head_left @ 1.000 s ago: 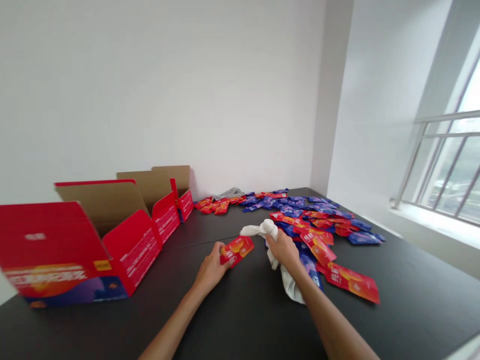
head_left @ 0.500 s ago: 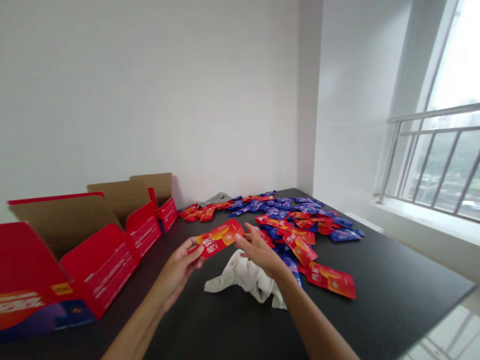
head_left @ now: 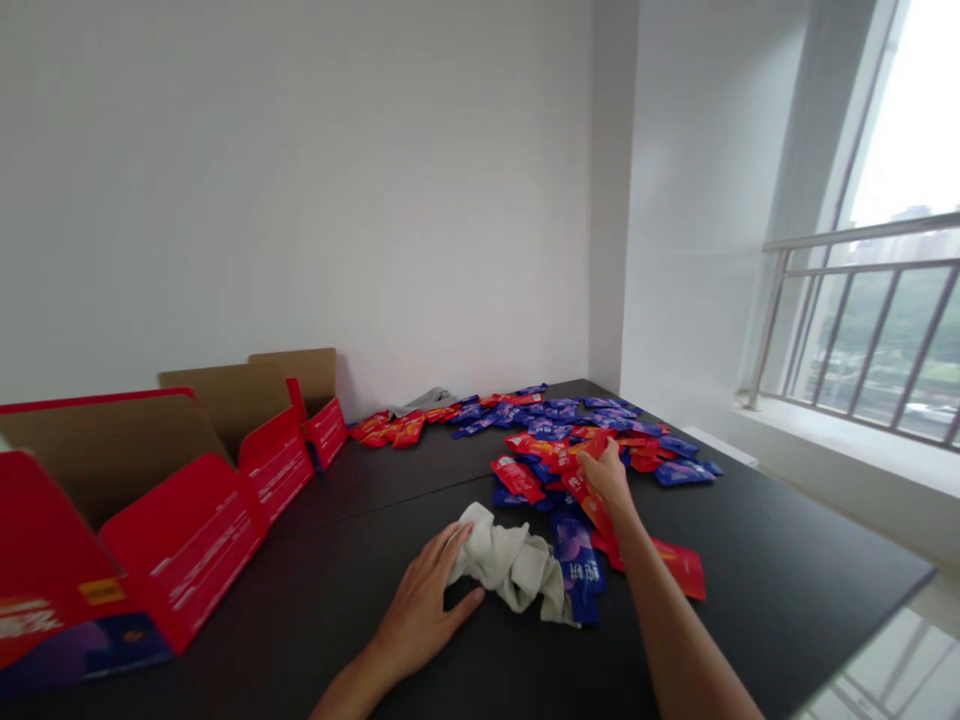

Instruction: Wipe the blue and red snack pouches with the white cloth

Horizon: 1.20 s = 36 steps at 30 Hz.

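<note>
My left hand (head_left: 422,605) lies on the black table (head_left: 787,560) with fingers spread, touching the left edge of a crumpled white cloth (head_left: 510,562). My right hand (head_left: 606,474) reaches further out into the pile of red and blue packets (head_left: 570,430), its fingers closed on a red packet (head_left: 581,486) at the pile's near edge. A blue packet (head_left: 577,570) lies just right of the cloth, and a red packet (head_left: 682,568) lies beside my right forearm.
An open red cardboard box (head_left: 135,520) stands at the left, with a second open red box (head_left: 300,420) behind it. More red packets (head_left: 390,430) and a grey cloth (head_left: 429,399) lie by the white wall. A railed window (head_left: 862,330) is at the right.
The red packet my left hand held up is no longer in it. My left hand dropped to the table beside the cloth. My right hand moved out to the packet pile.
</note>
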Tool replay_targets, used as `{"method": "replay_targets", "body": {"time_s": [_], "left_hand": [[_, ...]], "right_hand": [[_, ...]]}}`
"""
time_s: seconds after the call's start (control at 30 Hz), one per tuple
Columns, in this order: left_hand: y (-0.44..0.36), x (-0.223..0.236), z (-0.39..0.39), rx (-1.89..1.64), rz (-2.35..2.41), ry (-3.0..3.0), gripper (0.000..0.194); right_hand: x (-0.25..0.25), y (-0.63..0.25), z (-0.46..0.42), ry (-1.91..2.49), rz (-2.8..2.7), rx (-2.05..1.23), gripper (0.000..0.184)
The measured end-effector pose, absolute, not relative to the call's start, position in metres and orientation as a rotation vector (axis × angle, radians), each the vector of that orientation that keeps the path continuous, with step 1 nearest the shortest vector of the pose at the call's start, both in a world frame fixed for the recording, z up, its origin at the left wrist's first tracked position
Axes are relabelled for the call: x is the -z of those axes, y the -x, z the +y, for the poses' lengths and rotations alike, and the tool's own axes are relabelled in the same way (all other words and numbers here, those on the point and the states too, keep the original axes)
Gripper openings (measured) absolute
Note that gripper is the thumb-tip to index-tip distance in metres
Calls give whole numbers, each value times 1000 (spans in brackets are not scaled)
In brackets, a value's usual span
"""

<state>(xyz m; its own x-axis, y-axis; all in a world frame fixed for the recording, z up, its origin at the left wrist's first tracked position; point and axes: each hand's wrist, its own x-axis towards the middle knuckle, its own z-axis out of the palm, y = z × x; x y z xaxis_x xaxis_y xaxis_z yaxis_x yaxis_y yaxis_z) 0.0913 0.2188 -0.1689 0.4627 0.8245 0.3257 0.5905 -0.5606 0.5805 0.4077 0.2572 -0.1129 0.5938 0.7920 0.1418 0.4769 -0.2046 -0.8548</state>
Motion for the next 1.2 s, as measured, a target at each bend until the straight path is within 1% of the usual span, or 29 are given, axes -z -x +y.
{"method": "replay_targets", "body": {"time_s": [0.07,0.1,0.23,0.3,0.43,0.53,0.67,0.77,0.9,1.2], "left_hand": [[-91,171,218,-771,1240,-2404,65],[-91,171,218,-754,1271,-2433,62],[-87,168,224,-740,1432,-2504,36],[-83,165,227,-750,1534,-2505,30],[-72,160,234,-761,1767,-2427,27],[-66,159,238,-751,1908,-2358,25],[-66,159,243,-712,1968,-2355,22],[-68,159,244,-683,1974,-2380,23],[-70,159,246,-645,1951,-2427,24],[-69,158,251,-553,1924,-2506,25]], "right_hand": [[117,-423,256,1972,-982,-349,61],[118,-429,256,2015,-957,-319,59],[118,-447,257,2129,-872,-189,55],[122,-458,258,2169,-806,-138,60],[142,-477,264,2231,-665,-108,78],[158,-484,274,2240,-640,-150,85],[166,-483,286,2247,-622,-146,83],[168,-478,289,2261,-629,-125,85],[167,-466,296,2268,-729,-149,88],[161,-456,309,2217,-920,-217,87]]}}
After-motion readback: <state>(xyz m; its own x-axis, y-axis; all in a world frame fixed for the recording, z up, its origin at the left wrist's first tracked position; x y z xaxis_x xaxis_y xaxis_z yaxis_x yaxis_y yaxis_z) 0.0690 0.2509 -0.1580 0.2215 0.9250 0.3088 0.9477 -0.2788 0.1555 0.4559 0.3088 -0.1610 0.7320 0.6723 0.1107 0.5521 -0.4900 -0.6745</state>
